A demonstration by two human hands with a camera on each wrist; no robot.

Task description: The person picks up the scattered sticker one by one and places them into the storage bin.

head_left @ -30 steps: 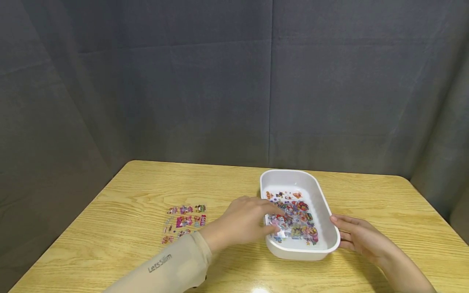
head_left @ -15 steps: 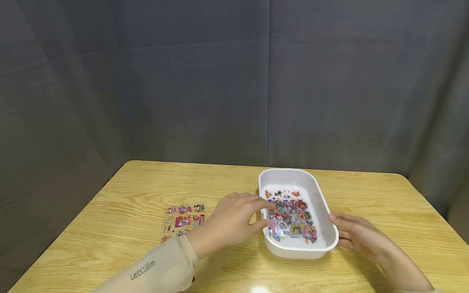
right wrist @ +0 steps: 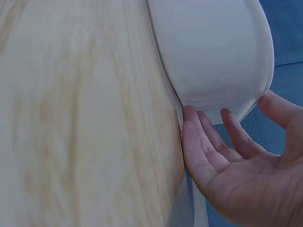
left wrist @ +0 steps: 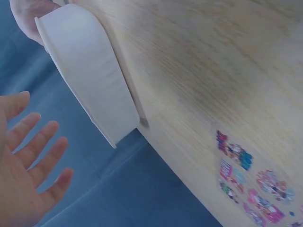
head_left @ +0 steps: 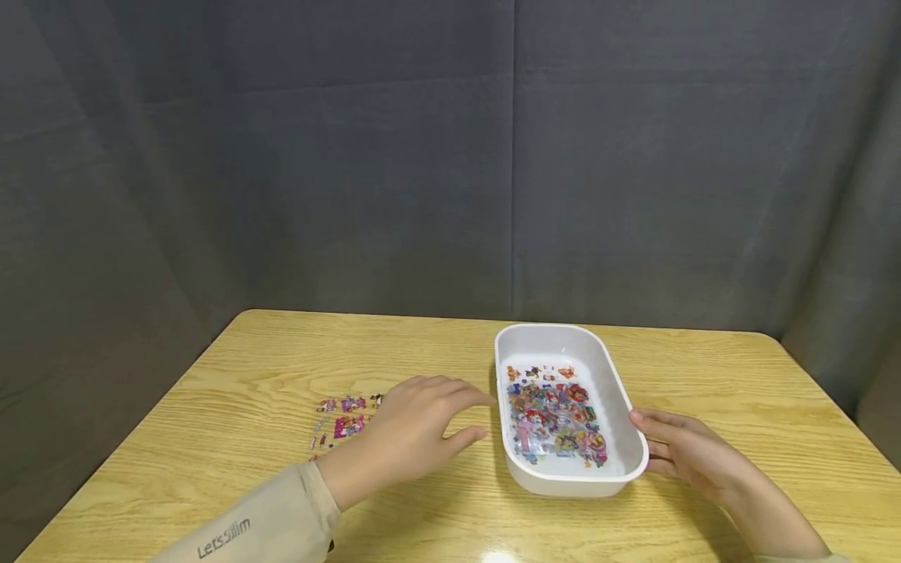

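A white plastic tray (head_left: 622, 461) with rounded corners stands on the table, with several clear sticker sheets (head_left: 556, 422) printed with colourful cartoon figures overlapping inside it. My right hand (head_left: 693, 453) holds the tray at its near right side, the thumb on the rim and the fingers against the outer wall. My left hand (head_left: 415, 430) is just left of the tray, fingers extended, thumb apart, holding nothing. Another clear sticker sheet (head_left: 348, 426) lies flat on the table, partly hidden behind the left hand; it also shows in the left wrist view.
The wood-grain table (head_left: 281, 352) has rounded far corners. A dark grey cloth curtain (head_left: 366, 172) hangs behind it and along both sides. Light glares off the table's near edge.
My left hand has drawn back leftward out of the tray, leaving the sticker sheets lying inside. The right hand keeps its place at the tray's side.
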